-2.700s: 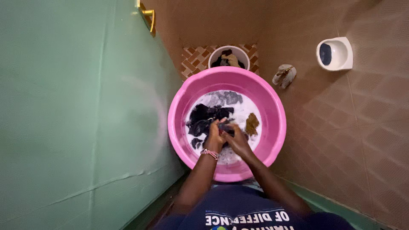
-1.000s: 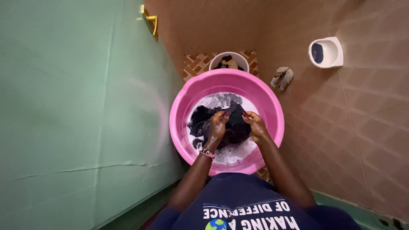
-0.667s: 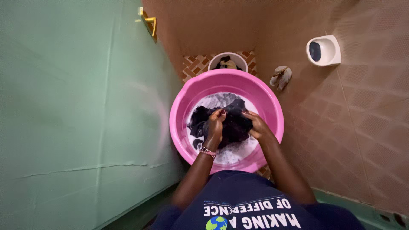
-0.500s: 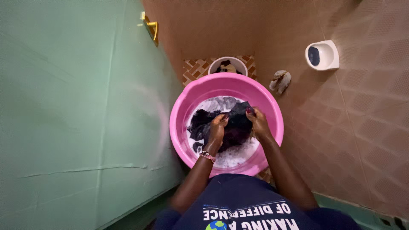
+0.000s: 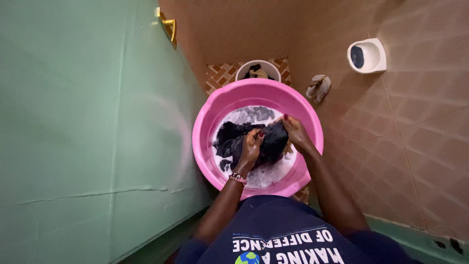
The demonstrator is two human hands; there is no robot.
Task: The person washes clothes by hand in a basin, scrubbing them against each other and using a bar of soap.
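- I am standing beside a green door (image 5: 88,122), which is taking up the whole left side, with brown tiled wall (image 5: 415,132) closing in on my right.
- I am bending over a pink basin (image 5: 207,146) that is sitting on the floor, holding soapy water.
- I am holding a dark wet cloth (image 5: 271,142) inside the basin, bunched up just above the suds, with more dark laundry lying to its left.
- My left hand (image 5: 251,148) is closing on the cloth's near edge, fingers curled tight around it.
- My right hand (image 5: 294,132) is gripping the far edge, fingers pinching the fabric.
- A small white bucket (image 5: 258,71) is standing just behind the basin, holding clothes.
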